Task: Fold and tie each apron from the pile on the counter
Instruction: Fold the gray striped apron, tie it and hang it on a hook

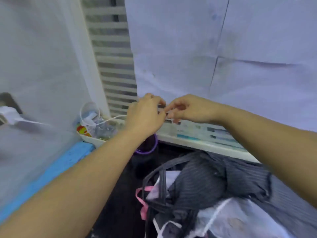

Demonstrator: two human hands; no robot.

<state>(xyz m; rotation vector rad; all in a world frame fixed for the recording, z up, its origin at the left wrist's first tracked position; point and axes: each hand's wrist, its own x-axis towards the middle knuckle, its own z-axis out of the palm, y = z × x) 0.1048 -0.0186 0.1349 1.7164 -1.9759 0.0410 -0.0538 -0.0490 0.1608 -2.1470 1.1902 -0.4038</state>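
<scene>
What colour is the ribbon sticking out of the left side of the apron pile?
Pink. The ribbon shows best in the head view.

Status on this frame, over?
Left hand and right hand raised, touching each other; grip unclear. Apron pile below, hands off it. Nothing in the way.

Colours before you: the aprons (pixel 214 182) are dark grey with fine pale pinstripes, one strap (pixel 142 206) pink; the counter (pixel 120 194) black; the ledge (pixel 56 170) on your left bright blue; the ring (pixel 149 150) purple; the cable (pixel 111 119) white.

Head view, close above apron pile (pixel 202 184)
</scene>
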